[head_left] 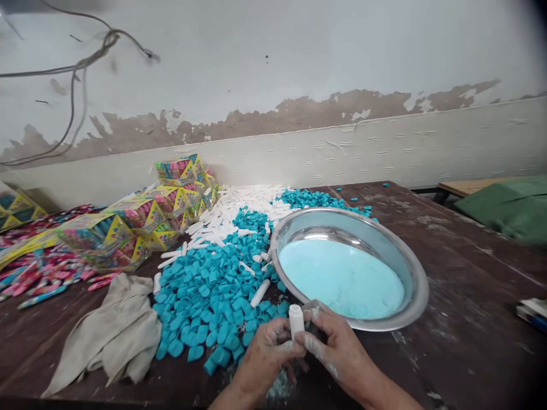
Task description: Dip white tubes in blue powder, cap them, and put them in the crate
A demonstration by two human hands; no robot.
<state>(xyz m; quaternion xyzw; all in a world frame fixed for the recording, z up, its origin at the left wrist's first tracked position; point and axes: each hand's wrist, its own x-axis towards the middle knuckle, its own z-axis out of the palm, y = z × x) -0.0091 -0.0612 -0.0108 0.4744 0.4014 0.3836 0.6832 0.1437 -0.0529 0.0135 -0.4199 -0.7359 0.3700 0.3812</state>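
A small white plastic tube (296,320) with a narrower open neck stands upright between my hands, near the table's front edge. My left hand (265,348) pinches it from the left. From the right, the powder-dusted thumb and fingers of my right hand (335,344) close on it too. Just beyond them is a wide steel basin (421,285) holding pale blue powder (342,279). Many turquoise caps (205,290) are heaped left of the basin, with a few white tubes lying among them.
More white tubes (239,202) are piled behind the caps. Clear packs of colourful sticks (128,225) are stacked at the left, beside loose pink and blue sticks (47,270). A beige cloth (115,330) lies in front. Green fabric (508,208) is at the far right.
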